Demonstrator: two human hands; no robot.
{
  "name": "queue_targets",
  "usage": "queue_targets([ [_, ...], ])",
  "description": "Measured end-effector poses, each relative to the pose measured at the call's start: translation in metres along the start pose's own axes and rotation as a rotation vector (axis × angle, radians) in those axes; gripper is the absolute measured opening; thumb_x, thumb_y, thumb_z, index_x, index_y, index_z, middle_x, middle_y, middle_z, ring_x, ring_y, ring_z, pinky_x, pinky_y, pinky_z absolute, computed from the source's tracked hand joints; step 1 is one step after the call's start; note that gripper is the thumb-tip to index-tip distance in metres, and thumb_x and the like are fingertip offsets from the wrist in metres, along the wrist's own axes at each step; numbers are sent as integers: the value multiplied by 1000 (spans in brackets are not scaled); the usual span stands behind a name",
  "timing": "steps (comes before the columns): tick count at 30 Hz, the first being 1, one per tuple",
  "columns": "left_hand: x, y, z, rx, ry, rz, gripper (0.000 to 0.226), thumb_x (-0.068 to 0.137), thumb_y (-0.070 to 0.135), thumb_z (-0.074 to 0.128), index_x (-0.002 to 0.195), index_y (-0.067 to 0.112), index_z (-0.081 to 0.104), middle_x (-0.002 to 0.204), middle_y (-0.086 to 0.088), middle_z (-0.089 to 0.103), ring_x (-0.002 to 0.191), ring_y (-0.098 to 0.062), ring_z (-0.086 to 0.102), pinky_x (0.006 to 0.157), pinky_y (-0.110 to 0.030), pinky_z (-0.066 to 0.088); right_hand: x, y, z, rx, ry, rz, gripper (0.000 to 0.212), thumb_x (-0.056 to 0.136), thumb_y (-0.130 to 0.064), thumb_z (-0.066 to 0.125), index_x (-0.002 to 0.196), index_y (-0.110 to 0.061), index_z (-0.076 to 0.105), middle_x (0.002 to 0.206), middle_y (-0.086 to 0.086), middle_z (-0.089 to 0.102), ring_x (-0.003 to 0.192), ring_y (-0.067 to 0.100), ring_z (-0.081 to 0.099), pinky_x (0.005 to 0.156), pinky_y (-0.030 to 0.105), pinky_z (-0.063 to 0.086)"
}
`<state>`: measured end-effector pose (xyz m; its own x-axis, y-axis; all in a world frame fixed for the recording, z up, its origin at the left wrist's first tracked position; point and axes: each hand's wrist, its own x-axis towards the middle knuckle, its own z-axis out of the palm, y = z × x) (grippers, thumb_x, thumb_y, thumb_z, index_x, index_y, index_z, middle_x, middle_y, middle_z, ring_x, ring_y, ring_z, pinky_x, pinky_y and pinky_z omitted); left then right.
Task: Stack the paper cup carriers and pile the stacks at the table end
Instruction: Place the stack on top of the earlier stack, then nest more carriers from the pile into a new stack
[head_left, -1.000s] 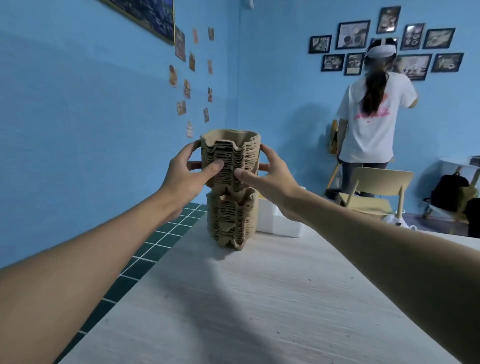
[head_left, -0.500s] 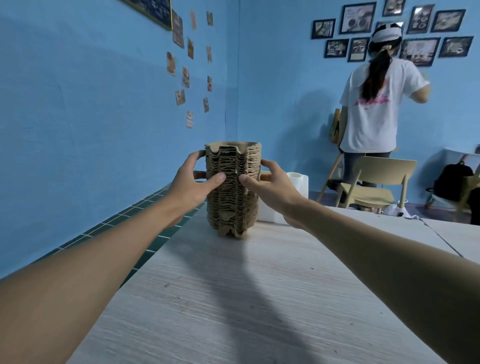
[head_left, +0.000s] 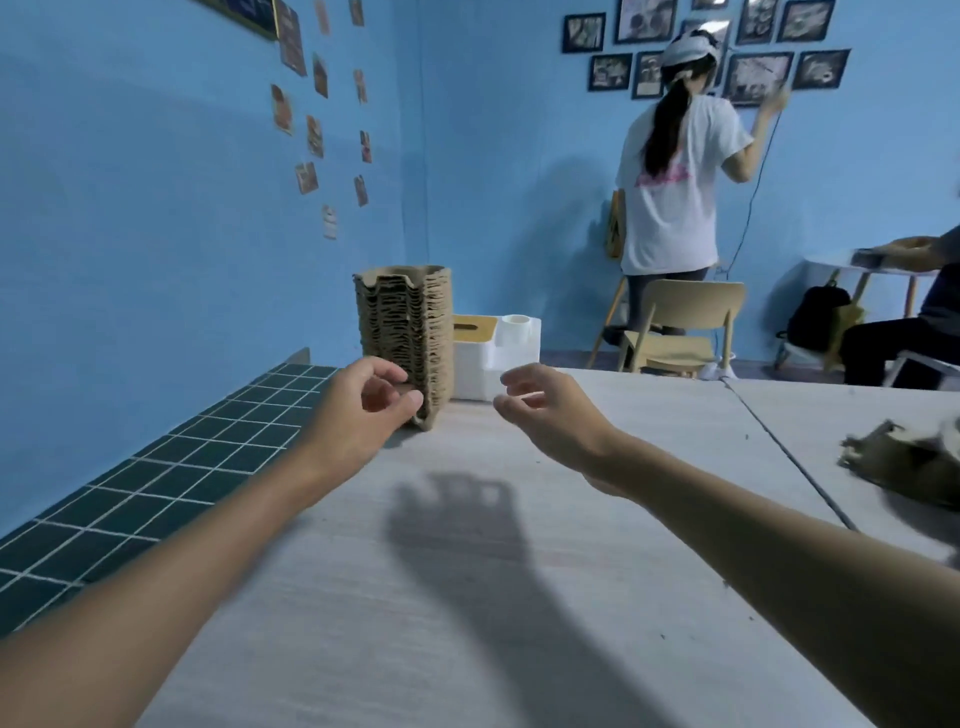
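While the carrier stack (head_left: 402, 332) stands upright at the worktop's (head_left: 467, 597) far end, left hand (head_left: 358, 410) and right hand (head_left: 545, 410) hover just before it, slack and empty. Well right of the stack, a blurred heap (head_left: 904, 462), probably carriers, lies nearer the right hand.

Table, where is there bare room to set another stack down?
Bare: the wide stretch in front of the stack, between left hand and right hand and nearer; also right of the white box up to the seam. Crowded: the far corner with stack and box, and the loose carriers past the seam.
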<state>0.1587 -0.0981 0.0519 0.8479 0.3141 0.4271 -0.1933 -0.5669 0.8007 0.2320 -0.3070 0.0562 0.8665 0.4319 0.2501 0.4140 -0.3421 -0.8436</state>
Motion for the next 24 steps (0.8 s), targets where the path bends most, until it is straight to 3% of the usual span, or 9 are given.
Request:
queue_targets([
  [2,-23,17,18,-8,-72,28,10,90,17,73,97,15,66,80,-2,64,72,-11,57,71,-27,48,-40,9,-21,-41,36,16,29,94,-27,59,122,-18,59,122,2,59,107,15,59,85,32,53],
  [4,-47,41,44,-34,-136,58,8,90,16,72,95,15,66,81,0,66,70,-6,58,69,-20,48,-83,20,-47,-91,80,28,26,93,-25,58,118,-20,62,122,0,59,106,12,59,92,36,52],
  [9,-105,102,132,-99,-324,132,5,90,16,72,92,17,68,83,3,69,74,-3,62,70,-14,49,-189,53,-122,-309,267,24,17,92,-15,58,106,-20,67,112,-3,59,103,11,57,89,22,43],
  [15,-161,172,240,-97,-529,282,8,90,17,72,96,12,69,86,3,66,77,-9,61,68,-9,45,-284,90,-204,-623,674,-96,16,79,-1,63,88,-13,69,93,3,62,84,28,58,73,44,51],
  [18,-171,194,283,8,-539,410,19,89,21,72,107,15,67,100,-1,61,91,-16,58,80,-20,44,-312,106,-229,-776,784,-25,20,74,2,68,88,-12,66,92,7,61,84,34,57,70,44,47],
  [21,-169,205,317,115,-494,501,29,88,26,73,114,18,64,113,0,57,104,-20,55,96,-35,46,-324,127,-238,-729,772,97,26,78,-6,68,103,-12,63,102,9,56,92,32,54,79,44,47],
  [24,-160,215,340,205,-406,556,42,84,30,76,121,20,60,121,-2,53,113,-25,54,100,-44,45,-322,134,-239,-683,693,171,34,85,-20,61,117,-14,56,113,7,51,102,28,50,87,44,46],
])
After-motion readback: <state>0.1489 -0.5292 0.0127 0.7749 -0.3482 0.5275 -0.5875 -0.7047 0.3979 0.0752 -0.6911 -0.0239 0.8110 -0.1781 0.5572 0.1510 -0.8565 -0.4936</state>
